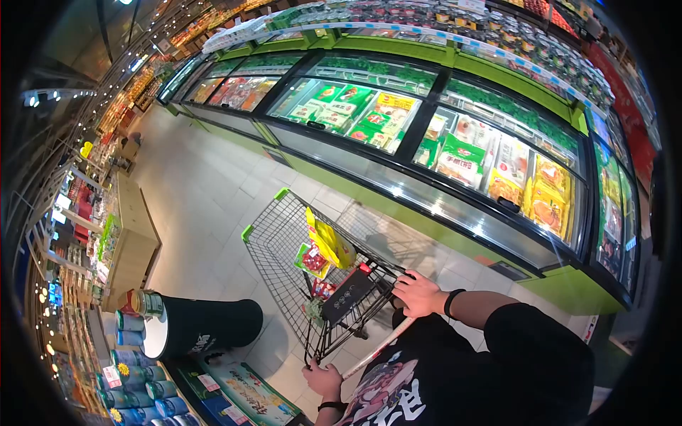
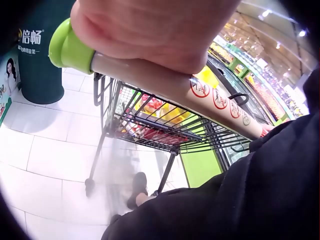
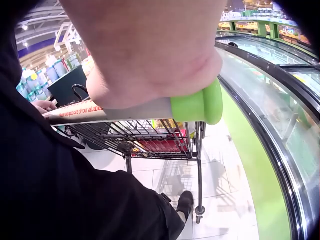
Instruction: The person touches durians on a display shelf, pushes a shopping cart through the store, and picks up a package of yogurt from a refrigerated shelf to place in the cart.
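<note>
A black wire shopping cart (image 1: 284,245) stands in front of the person, holding a yellow bag (image 1: 328,241), a red-and-green pack (image 1: 312,260) and a leafy green item. The left hand (image 1: 325,380) grips one end of the handle (image 2: 145,75), beside its green end cap (image 2: 70,47). At the opposite end the right hand (image 1: 419,295) grips the same bar, next to the other green cap (image 3: 200,105). Both palms lie over the bar in the wrist views, which hide most of the fingers.
Glass-topped freezers (image 1: 398,135) with packaged food run along the right side. On the left are a dark round bin-like stand (image 1: 220,326), stacked cans (image 1: 142,383) and a wooden counter (image 1: 135,234). Pale floor tiles (image 1: 192,170) stretch between them.
</note>
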The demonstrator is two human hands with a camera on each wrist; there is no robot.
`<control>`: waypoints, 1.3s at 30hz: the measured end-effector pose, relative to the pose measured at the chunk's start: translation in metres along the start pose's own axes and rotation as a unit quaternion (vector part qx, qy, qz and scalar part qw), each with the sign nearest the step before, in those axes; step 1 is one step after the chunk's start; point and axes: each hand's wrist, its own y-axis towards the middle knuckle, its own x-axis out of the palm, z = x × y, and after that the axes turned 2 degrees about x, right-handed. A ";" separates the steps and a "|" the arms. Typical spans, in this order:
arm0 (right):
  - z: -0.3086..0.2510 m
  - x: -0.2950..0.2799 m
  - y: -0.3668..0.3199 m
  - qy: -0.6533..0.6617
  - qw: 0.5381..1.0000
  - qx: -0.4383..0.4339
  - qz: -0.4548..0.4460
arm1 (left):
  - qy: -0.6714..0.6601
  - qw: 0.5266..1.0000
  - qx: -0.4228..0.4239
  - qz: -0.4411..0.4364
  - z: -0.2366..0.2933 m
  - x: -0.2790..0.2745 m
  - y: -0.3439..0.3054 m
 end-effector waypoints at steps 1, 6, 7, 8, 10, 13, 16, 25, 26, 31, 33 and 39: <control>0.003 -0.003 0.016 0.001 1.000 -0.001 0.000 | 0.001 1.000 -0.004 0.001 0.002 -0.002 0.014; 0.021 -0.016 0.099 0.018 1.000 -0.017 -0.012 | -0.008 1.000 -0.015 -0.010 0.018 -0.009 0.086; 0.025 -0.013 0.117 0.025 0.999 -0.016 -0.012 | -0.005 1.000 -0.021 -0.008 0.020 -0.010 0.100; 0.029 -0.012 0.134 0.018 1.000 -0.022 0.011 | -0.003 1.000 -0.028 -0.007 0.022 -0.013 0.115; 0.033 -0.020 0.169 0.017 0.999 -0.026 -0.009 | 0.008 0.999 -0.043 -0.012 0.030 -0.023 0.142; 0.042 -0.028 0.224 0.015 0.998 -0.032 -0.052 | 0.006 0.998 -0.064 -0.011 0.039 -0.026 0.192; 0.047 -0.034 0.281 0.020 0.996 -0.034 -0.083 | -0.008 0.997 -0.080 -0.016 0.037 -0.031 0.241; 0.052 -0.055 0.434 0.027 0.995 -0.048 -0.081 | -0.029 0.993 -0.113 -0.019 0.043 -0.058 0.383; 0.054 -0.059 0.452 0.027 0.995 -0.049 -0.079 | -0.031 0.992 -0.118 -0.018 0.045 -0.060 0.397; 0.062 -0.061 0.537 0.023 0.997 -0.064 -0.047 | -0.008 0.992 -0.129 -0.009 0.056 -0.085 0.476; 0.059 -0.074 0.575 0.004 0.995 -0.069 -0.077 | -0.011 0.992 -0.126 -0.006 0.051 -0.094 0.506; 0.067 -0.083 0.680 -0.032 0.992 -0.070 -0.102 | -0.021 0.992 -0.120 -0.015 0.055 -0.114 0.609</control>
